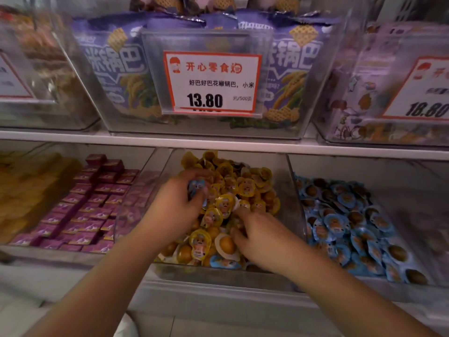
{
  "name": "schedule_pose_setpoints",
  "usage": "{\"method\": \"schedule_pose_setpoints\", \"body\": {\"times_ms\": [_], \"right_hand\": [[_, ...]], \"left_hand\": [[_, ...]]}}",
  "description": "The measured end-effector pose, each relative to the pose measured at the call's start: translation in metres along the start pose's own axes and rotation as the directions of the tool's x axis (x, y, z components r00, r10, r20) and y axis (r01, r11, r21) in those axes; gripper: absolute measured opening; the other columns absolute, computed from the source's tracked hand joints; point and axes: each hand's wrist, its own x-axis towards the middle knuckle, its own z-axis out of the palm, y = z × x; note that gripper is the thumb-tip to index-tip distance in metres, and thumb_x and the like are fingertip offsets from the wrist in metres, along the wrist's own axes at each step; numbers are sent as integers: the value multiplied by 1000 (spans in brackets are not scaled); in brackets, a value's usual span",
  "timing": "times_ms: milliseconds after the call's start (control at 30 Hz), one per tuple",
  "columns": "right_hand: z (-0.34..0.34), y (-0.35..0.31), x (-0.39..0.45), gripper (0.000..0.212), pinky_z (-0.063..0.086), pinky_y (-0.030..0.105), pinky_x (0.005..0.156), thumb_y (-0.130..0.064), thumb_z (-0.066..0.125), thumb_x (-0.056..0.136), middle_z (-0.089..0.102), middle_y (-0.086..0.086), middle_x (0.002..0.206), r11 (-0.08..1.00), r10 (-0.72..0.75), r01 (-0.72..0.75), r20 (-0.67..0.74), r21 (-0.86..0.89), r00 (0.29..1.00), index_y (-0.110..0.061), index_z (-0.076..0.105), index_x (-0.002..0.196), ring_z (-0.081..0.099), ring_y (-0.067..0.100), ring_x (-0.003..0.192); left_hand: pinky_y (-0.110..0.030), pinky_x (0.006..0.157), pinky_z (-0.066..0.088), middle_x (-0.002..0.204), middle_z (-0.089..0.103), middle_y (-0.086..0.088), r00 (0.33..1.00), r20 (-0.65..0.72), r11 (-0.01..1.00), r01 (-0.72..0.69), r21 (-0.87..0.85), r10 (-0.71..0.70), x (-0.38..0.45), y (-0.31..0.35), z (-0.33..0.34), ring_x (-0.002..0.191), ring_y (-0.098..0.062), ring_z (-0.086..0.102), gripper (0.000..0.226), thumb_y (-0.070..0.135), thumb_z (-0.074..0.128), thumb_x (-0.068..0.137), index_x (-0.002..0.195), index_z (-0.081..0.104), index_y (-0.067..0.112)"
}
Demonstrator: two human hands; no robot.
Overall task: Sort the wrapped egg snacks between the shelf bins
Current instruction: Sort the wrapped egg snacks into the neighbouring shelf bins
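Landmark: middle bin (295, 210), clear-walled, heaped with yellow-wrapped egg snacks (245, 188). Left hand (175, 207) over the heap, fingers curled round blue-wrapped egg snacks (197, 187). Right hand (262, 237) fingers bent into the heap; grip cannot be told. Right of it, blue bin (413, 268); left, purple packets (90, 205). Above, price tag (211, 83).

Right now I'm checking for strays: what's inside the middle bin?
Mostly yellow-wrapped eggs; one blue pack near the front, another blue pack in the left hand. Lower layers are hidden.
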Motion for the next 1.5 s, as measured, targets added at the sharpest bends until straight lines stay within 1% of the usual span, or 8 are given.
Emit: {"method": "schedule_pose_setpoints", "body": {"times_ms": [200,400,667,833,1067,1167,1300,1500], "right_hand": [[-8,-5,-2,48,43,33,74,-21,49,96,58,14,118,998,54,-48,157,-39,986,-19,37,142,57,34,106],[-19,-5,-22,16,47,28,56,-25,51,93,64,-12,75,983,-146,168,-233,76,961,-31,66,96,59,5,67],[0,5,-32,63,44,28,93,-74,46,86,49,-11,122,939,-323,343,271,-31,907,-36,48,137,46,7,112],[-3,7,-39,33,51,40,82,-53,61,89,55,-8,103,949,-297,308,146,-62,944,-28,61,110,54,13,93],[-15,1,-38,4,44,16,57,-32,71,89,65,-13,71,787,-34,139,-183,601,982,-30,68,89,58,-1,61],[-33,0,-41,9,42,23,46,-23,64,94,64,-1,66,425,222,110,-221,899,950,-28,72,91,59,12,54],[-52,-3,-50,22,45,31,46,-21,57,97,70,16,85,-110,337,48,-8,993,941,-14,77,92,63,26,63],[-61,10,-71,45,52,37,99,-43,61,88,70,10,122,-296,188,19,39,955,981,-14,69,121,67,22,114]], "left_hand": [[-14,44,42,74,71,5,958,235,866,254,-431,-164,-4,13,-7,54,-1,61,26,4,58,96,104,72,23],[-16,47,42,60,65,13,878,466,958,221,-185,-113,-10,12,-13,52,-5,56,14,13,64,93,92,73,23],[-18,38,35,62,64,5,918,358,906,290,-308,-171,-13,15,-10,51,-6,55,12,25,61,96,98,71,19],[-22,36,32,72,60,-9,831,480,481,554,-679,-281,-9,29,-3,55,-18,53,22,20,53,99,104,72,10],[-31,65,60,109,62,-25,753,620,-12,634,-774,-222,-4,44,5,91,-36,70,52,4,53,75,127,55,-3],[-28,61,58,107,64,-22,847,461,130,505,-853,-264,-8,57,15,87,-28,72,40,-8,50,84,122,58,1],[-20,75,54,106,72,0,999,-29,686,0,-728,-32,-28,78,34,96,-13,70,26,10,63,91,106,68,30],[-44,112,37,142,35,36,908,-92,880,-418,-225,408,-47,109,86,139,-1,36,42,30,42,100,141,38,39]]}}
